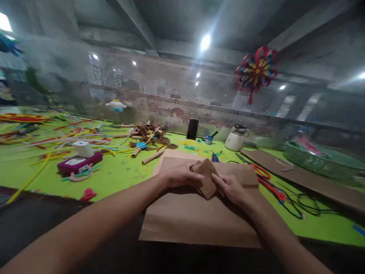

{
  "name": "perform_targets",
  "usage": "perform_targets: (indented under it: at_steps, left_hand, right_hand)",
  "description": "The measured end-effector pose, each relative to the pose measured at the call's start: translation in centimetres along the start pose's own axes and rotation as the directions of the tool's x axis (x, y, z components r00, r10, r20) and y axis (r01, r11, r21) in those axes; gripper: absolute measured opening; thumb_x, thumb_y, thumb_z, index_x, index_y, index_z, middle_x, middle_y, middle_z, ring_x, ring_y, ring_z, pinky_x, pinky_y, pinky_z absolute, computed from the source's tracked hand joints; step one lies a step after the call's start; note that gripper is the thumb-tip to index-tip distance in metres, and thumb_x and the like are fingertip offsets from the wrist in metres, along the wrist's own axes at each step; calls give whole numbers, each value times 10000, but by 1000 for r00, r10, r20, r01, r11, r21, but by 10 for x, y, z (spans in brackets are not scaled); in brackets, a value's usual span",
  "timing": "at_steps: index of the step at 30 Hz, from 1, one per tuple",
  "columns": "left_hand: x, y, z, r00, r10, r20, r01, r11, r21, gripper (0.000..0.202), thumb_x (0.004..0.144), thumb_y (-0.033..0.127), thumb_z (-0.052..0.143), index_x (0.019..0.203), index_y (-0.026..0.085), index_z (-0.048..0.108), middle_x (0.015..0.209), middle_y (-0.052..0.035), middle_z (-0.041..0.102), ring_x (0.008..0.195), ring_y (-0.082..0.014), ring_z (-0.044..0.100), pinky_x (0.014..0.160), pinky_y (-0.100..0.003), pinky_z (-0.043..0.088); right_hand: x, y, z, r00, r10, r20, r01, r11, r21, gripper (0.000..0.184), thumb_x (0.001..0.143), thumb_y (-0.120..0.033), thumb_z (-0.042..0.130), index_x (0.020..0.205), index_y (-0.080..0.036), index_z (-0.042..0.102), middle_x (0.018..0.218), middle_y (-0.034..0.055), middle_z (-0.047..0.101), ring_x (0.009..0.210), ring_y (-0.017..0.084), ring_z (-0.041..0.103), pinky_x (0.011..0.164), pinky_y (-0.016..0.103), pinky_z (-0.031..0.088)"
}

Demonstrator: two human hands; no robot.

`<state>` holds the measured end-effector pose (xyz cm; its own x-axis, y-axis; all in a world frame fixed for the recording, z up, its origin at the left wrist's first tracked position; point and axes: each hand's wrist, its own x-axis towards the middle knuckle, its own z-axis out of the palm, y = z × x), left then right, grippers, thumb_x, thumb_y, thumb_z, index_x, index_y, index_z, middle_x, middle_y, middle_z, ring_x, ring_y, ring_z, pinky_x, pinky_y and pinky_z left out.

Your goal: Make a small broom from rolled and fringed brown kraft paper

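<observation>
Both hands hold a small folded piece of brown kraft paper (208,182) above the larger brown paper. My left hand (185,176) pinches its left side, with the thumb lying across the front. On the right side, my right hand (228,187) grips the edge between thumb and fingers. Below them a large creased sheet of brown kraft paper (196,219) lies on the table, its near edge hanging past the table's front. The fingers behind the folded piece are partly hidden.
Red-handled scissors (261,172), black cords (309,205) and a brown cardboard strip (302,179) lie to the right, near a green basket (327,161). A purple box (80,163), paper rolls (152,156), an upright phone (192,128) and a white jug (235,140) stand around.
</observation>
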<state>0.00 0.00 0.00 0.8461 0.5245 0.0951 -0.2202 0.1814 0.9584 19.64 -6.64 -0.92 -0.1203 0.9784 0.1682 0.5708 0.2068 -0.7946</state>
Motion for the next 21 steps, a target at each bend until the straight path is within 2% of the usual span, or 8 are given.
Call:
perform_targets:
  at_steps: [4,7,11,14,18,21]
  left_hand:
    - [2,-3,-1,999,-35,-35,35,999,19,486,606,140,732,1069,144,583,1058,-103,613,924,-209,592,887,-383,426]
    - [4,-4,-2,998,-38,-52,39,999,9,507,603,148,733,1086,144,581,1055,-106,623,928,-210,594,903,-377,416]
    - [4,-4,-2,998,-27,-53,28,999,23,534,592,139,736,1101,141,571,1091,-108,617,960,-216,585,912,-358,408]
    - [3,-2,-1,997,-22,-78,25,999,44,527,604,154,729,1106,140,569,1126,-111,602,981,-216,577,918,-349,402]
    - [3,-4,-1,997,-19,-76,24,997,67,440,639,183,704,1063,147,593,1072,-92,628,927,-200,592,896,-344,409]
    - [5,-5,-1,997,0,-83,9,994,111,374,674,227,677,1034,150,611,1042,-83,642,907,-196,595,885,-344,408]
  right_hand:
    - [-2,1,-1,997,-66,-27,66,998,-24,528,845,-543,355,455,-189,398,404,-29,414,410,95,386,457,221,294]
    - [0,4,-1,986,-117,-115,117,993,-10,497,841,-534,373,510,-178,476,472,-15,477,476,120,445,496,228,331]
    - [4,11,-3,959,-66,-277,84,995,52,454,809,-544,427,598,-163,556,498,-10,512,492,137,460,499,241,345]
    - [8,21,-8,907,26,-421,44,987,157,455,777,-559,470,643,-145,604,498,6,540,468,134,460,471,244,354]
    - [12,33,-15,863,35,-505,80,976,204,395,728,-530,561,780,-150,655,646,47,640,566,160,534,511,254,415]
    - [11,31,-17,839,39,-543,127,956,264,372,663,-497,650,831,-165,658,730,48,666,612,168,557,510,252,429]
